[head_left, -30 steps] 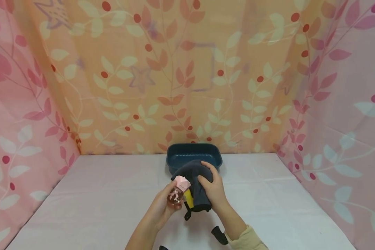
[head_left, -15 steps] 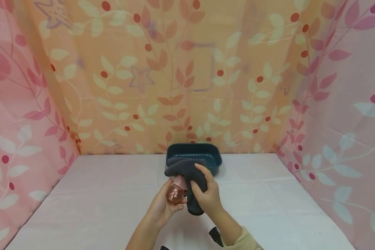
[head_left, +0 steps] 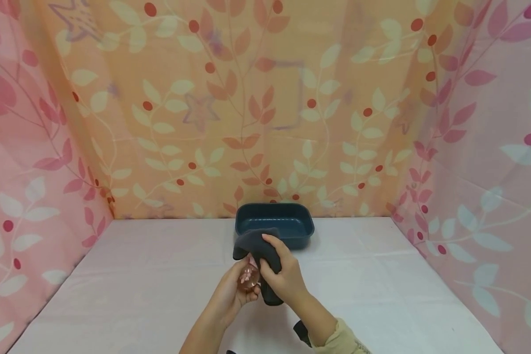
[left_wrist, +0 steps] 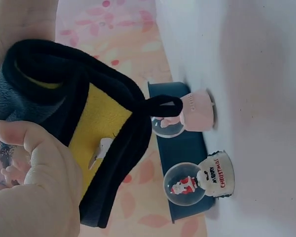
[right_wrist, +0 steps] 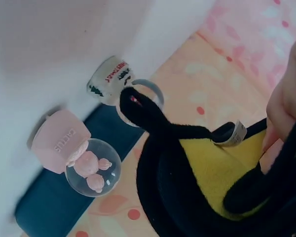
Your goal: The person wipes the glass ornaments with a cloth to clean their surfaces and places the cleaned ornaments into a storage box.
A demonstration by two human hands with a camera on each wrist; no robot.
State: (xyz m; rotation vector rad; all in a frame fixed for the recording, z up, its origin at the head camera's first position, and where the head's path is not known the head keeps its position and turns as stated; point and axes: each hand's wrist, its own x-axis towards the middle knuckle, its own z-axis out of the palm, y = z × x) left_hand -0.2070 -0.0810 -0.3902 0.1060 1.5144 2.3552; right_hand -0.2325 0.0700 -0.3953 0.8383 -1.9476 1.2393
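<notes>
My left hand [head_left: 230, 292] holds a snow globe [head_left: 249, 278] with small pink figures in its clear ball and a pink base. In my right hand [head_left: 286, 278] is a bunched cloth [head_left: 269, 250], dark grey with a yellow side [left_wrist: 101, 106], black edging and a hanging loop. The cloth lies against the globe's base and hides most of it. Behind the cloth, two more snow globes stand on the table in the wrist views: a pink cactus globe [right_wrist: 61, 140] and a Merry Christmas globe [left_wrist: 217, 173] with a Santa figure.
A dark teal rectangular basin [head_left: 303, 238] stands at the back of the white-covered table [head_left: 159, 275], behind the two standing globes. Flower-patterned curtains [head_left: 248, 98] close off the back and sides. A black piece [head_left: 302, 333] shows beside the right forearm.
My right hand has moved left with the cloth, which now covers the held globe's pink base. The left hand has stayed nearly in place, and the globe has turned a little.
</notes>
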